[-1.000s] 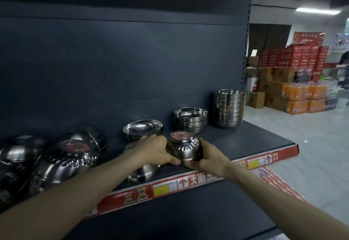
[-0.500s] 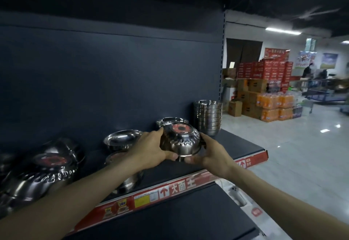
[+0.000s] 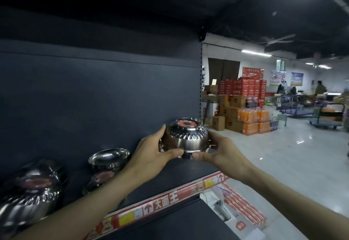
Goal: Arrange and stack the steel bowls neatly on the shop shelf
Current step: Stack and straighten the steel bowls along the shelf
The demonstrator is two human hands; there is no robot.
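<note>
An upside-down steel bowl (image 3: 186,136) with a red sticker on its base and an embossed pattern is lifted above the dark shelf (image 3: 181,175). My left hand (image 3: 153,151) grips its left side and my right hand (image 3: 221,150) grips its right side. The held bowl hides the stacks behind it; only a sliver of metal shows by my left thumb. To the left, an upright bowl (image 3: 109,157) rests on another bowl (image 3: 103,176), partly hidden by my left forearm. Large overturned bowls (image 3: 32,192) lie at the far left.
The shelf's front edge carries a red price strip (image 3: 166,202). A dark upper shelf (image 3: 132,3) overhangs the space. A lower shelf (image 3: 179,226) juts out below. To the right lies an open shop floor with stacked cartons and orange drink packs (image 3: 251,119), carts and distant persons.
Both hands have raised the overturned bowl off the shelf and carried it up and to the right. The view has swung upward and rightward, and the right-hand stacks are now covered by the bowl.
</note>
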